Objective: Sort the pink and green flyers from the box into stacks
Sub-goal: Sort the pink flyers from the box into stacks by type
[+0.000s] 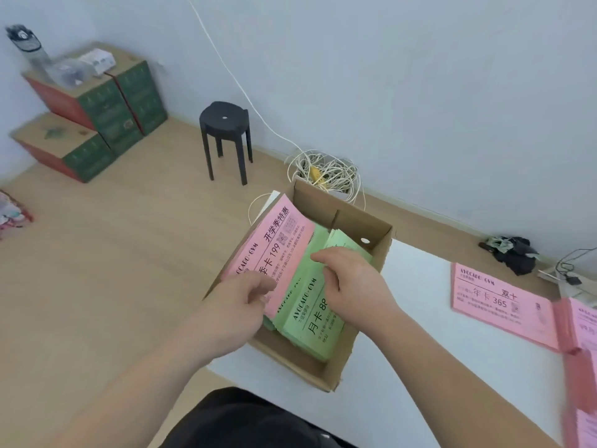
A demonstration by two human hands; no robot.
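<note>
A cardboard box (361, 226) sits on the left end of a white table (420, 334) and holds pink and green flyers. My left hand (239, 295) pinches the near corner of a pink flyer (274, 240) that tilts up over the box's left wall. My right hand (352, 282) is inside the box with its fingers curled on the green flyers (310, 321). On the table to the right lies a stack of pink flyers (497, 302), with more pink sheets (581, 324) at the right edge.
A black stool (226, 137) stands on the wooden floor beyond the box. A tangle of white cable (326, 173) lies by the wall. Stacked cartons (97, 114) sit far left. A dark bundle (513, 253) and wires lie at the table's far right.
</note>
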